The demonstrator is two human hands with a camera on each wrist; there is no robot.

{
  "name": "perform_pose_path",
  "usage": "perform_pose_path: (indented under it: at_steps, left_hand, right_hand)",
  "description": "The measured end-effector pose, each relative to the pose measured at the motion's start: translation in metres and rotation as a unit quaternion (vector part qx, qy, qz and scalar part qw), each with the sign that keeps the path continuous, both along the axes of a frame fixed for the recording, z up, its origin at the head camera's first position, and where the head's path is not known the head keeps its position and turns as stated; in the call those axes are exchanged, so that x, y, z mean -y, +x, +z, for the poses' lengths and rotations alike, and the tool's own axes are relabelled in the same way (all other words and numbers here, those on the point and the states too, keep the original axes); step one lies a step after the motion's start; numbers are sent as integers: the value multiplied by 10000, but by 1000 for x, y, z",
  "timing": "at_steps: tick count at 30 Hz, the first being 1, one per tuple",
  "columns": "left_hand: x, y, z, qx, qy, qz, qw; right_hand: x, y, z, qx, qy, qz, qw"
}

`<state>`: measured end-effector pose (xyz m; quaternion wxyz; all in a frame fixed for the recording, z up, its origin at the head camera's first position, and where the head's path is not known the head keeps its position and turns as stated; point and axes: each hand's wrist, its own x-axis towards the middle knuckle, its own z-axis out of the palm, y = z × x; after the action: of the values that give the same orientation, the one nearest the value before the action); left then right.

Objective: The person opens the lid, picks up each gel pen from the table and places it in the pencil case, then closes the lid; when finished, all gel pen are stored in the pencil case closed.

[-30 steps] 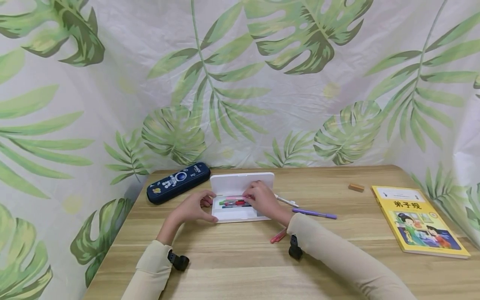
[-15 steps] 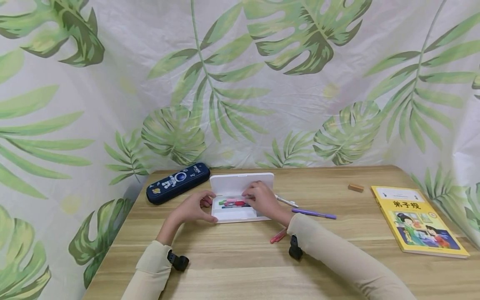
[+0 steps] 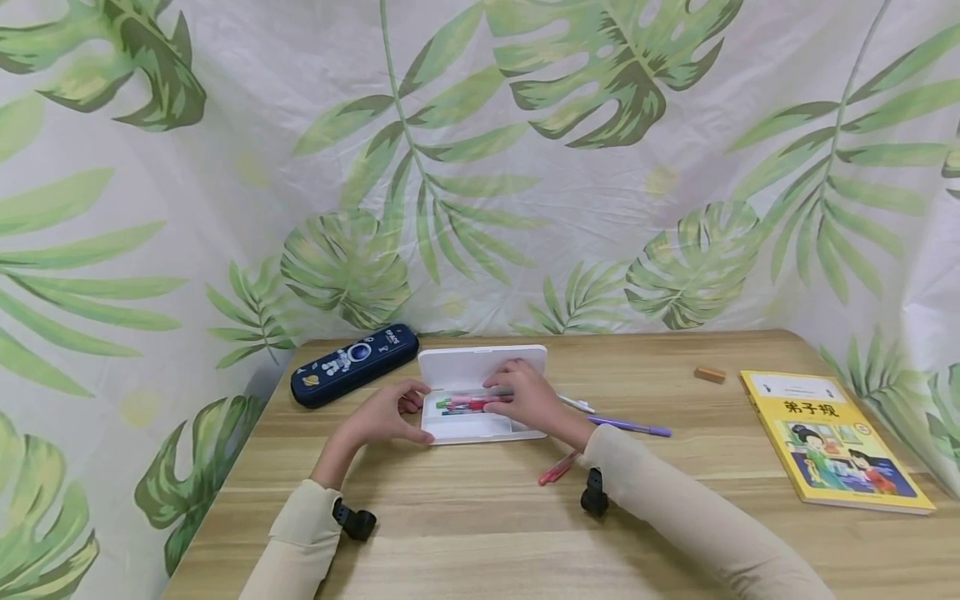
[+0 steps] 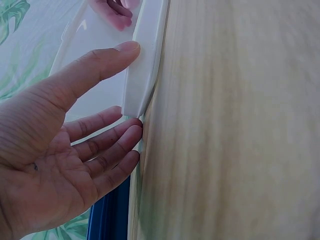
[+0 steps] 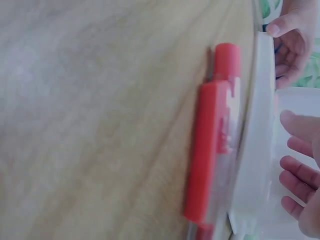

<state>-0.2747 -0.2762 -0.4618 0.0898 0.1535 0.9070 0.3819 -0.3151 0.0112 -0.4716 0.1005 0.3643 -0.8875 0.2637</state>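
A white pencil case (image 3: 465, 429) stands with its lid raised, and several green, pink and red pens (image 3: 468, 405) lie in its back compartment. My left hand (image 3: 386, 414) holds the case by its left end; in the left wrist view the thumb (image 4: 112, 60) rests on the front wall and the fingers curve against the end. My right hand (image 3: 528, 398) is over the right part of the case, thumb and fingers apart near the red pen. In the right wrist view its fingers (image 5: 300, 175) show loosely bent, with nothing between them.
Red-capped pens (image 3: 555, 470) lie in front of the case. A purple pen (image 3: 630, 426) and a white pen (image 3: 576, 403) are to its right. Behind left is a dark blue space pencil case (image 3: 356, 367). A small brown block (image 3: 709, 375) and a yellow book (image 3: 836, 442) lie right.
My right thumb and fingers have spread apart over the case, and the red pen there shows more freely. The left hand and the case have stayed put.
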Motion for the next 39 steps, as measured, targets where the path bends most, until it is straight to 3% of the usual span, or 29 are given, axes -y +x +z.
perform_pose_path:
  at_steps: [3, 9, 15, 24, 39]
  left_hand:
    - [-1, 0, 1, -15, -4, -23, 10000]
    - [0, -1, 1, -17, 33, -37, 10000]
    - [1, -2, -1, -47, 48, -67, 10000]
    - [2, -2, -1, 23, 11, -44, 10000]
    - [1, -2, -3, 22, 15, -54, 10000]
  right_hand:
    - [-6, 2, 4, 169, -18, 106, 9998]
    - [-23, 7, 11, -52, 12, 348, 9994]
    - [-44, 13, 20, 60, -146, 640, 9978]
    - [-75, 22, 25, -61, 86, 989, 9950]
    - [-115, 40, 15, 205, 518, 916, 9942]
